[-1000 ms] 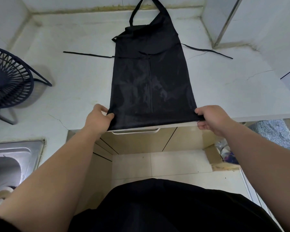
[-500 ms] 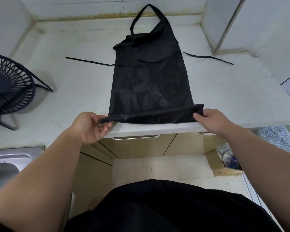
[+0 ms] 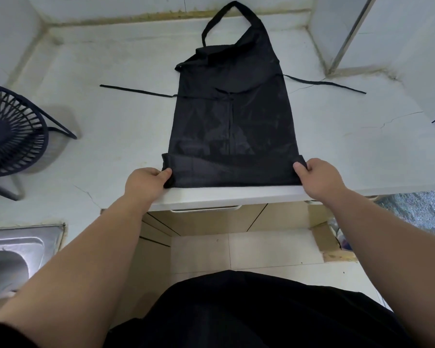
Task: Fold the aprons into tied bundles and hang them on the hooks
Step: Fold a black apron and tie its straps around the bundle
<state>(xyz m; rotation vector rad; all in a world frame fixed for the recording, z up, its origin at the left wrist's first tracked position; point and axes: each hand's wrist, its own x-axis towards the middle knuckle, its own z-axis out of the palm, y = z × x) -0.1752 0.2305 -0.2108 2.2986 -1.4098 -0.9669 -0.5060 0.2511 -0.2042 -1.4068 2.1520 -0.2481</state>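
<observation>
A black apron (image 3: pixel 231 126) lies flat on the white tabletop (image 3: pixel 111 146). Its long axis runs straight away from the person: the neck loop (image 3: pixel 226 13) points at the far wall and the hem end sits at the near edge. That near end is turned over into a narrow folded band (image 3: pixel 231 170) running crosswise along the tabletop's front edge.

The left hand (image 3: pixel 146 183) holds the band's left corner, its grip pinching the cloth with the thumb on top and the fingers curled beside it. The right hand (image 3: pixel 319 179) pinches the right corner the same way, thumb on the cloth.

One waist tie (image 3: pixel 136 91) stretches out to the left across the tabletop and the other tie (image 3: pixel 324 83) to the right, both lying flat.

A dark fan (image 3: pixel 10 131) stands on the tabletop at the left, well apart from the apron. A steel sink (image 3: pixel 8 257) is set in at the lower left; what is in its basin cannot be told. On the floor at the right, an open cardboard box (image 3: pixel 329 244) holds coloured things too blurred to name.
</observation>
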